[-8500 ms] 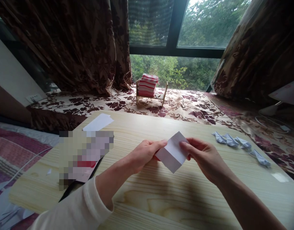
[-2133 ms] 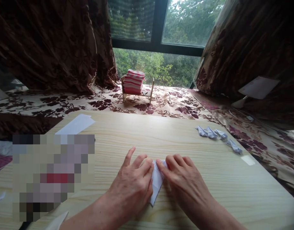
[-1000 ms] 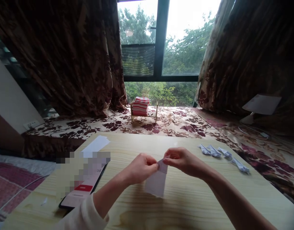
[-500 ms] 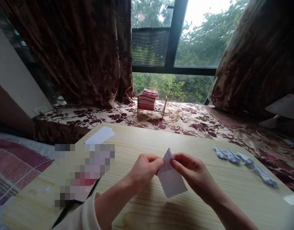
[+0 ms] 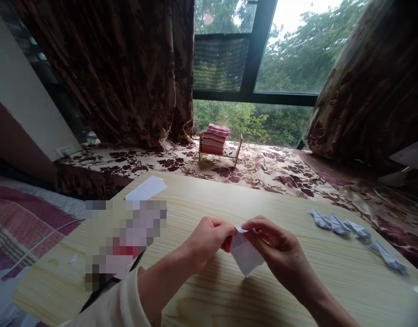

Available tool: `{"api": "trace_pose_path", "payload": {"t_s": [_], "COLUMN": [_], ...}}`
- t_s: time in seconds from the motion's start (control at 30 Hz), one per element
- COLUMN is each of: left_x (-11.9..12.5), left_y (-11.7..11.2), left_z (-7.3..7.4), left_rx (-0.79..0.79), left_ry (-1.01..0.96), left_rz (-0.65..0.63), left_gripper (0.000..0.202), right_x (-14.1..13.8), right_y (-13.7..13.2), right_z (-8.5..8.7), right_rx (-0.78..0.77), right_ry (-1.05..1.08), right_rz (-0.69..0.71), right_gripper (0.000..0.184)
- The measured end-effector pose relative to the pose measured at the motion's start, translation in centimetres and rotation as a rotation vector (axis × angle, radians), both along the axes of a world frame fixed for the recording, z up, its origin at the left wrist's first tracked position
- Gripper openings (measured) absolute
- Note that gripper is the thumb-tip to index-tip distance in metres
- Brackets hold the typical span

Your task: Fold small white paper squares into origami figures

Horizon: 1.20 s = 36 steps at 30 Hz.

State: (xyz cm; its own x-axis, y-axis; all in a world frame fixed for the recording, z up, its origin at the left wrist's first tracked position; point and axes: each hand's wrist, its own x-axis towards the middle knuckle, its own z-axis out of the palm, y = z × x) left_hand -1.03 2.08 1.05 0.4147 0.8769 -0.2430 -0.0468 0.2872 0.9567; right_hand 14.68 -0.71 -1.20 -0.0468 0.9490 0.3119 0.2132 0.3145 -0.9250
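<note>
A piece of white paper hangs between my two hands, above the wooden table. My left hand pinches its upper left edge between thumb and fingers. On the other side, my right hand grips the upper right part, fingers over the top and thumb in front. The top of the sheet is bent over toward me, and faint lines show near that fold. Off to the right, several folded white paper shapes lie in a slanting row.
White paper strips lie at the far left of the table. A blurred-out item with a dark edge is nearer on the left. Behind, a small wooden rack holds folded red-striped cloths on the flowered sill cover.
The paper's top corner, upright before, is now folded down under my right fingers. My right fingers have moved over the top edge. The whole view has shifted slightly.
</note>
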Motion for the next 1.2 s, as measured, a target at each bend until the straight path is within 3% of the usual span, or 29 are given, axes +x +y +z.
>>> {"api": "trace_pose_path", "payload": {"t_s": [0.47, 0.9, 1.0, 1.2], "left_x": [-0.1, -0.2, -0.3, -0.1], "left_y": [0.3, 0.4, 0.4, 0.3], "left_z": [-0.3, -0.2, 0.0, 0.2], "left_rx": [-0.071, -0.159, -0.15, -0.003], "left_ry": [-0.061, -0.147, -0.154, -0.097], "left_rz": [-0.001, -0.03, -0.036, 0.018], "left_gripper": [0.019, 0.019, 0.022, 0.028], "right_x": [0.1, 0.8, 0.9, 1.1], "right_y": [0.0, 0.0, 0.1, 0.3], "right_z": [0.3, 0.6, 0.6, 0.6], "right_rx": [0.238, 0.412, 0.304, -0.247], "right_ry": [-0.171, -0.42, -0.331, 0.0], "right_rz": [-0.021, -0.007, -0.02, -0.037], "right_gripper": [0.01, 0.022, 0.019, 0.033]}}
